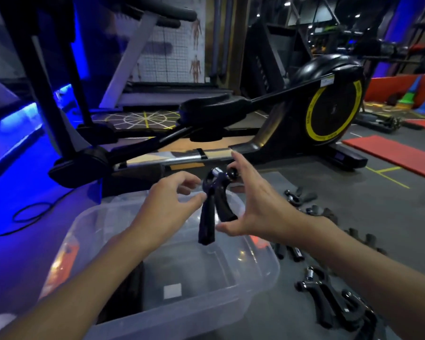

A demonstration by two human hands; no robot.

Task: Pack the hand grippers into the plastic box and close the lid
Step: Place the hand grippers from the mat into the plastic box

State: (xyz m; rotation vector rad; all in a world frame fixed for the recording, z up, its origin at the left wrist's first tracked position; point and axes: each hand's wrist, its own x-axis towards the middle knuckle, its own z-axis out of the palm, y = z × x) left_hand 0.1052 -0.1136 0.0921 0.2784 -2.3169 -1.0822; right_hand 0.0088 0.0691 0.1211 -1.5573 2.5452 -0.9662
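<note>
You held one black hand gripper [207, 209] upright in the air above the open clear plastic box [268, 268], its spring end up and its handles hanging down. Your left hand [167, 209] had its fingers curled, with thumb and forefinger apparently pinching the upper left handle, though blur makes the contact hard to confirm. Your right hand [258, 204] was spread wide, fingers fairly straight, with fingertips by the top knob and the thumb under the right handle's end. The other grippers [329, 303] lay scattered on the grey floor [353, 192] just to the right of the box.
</note>
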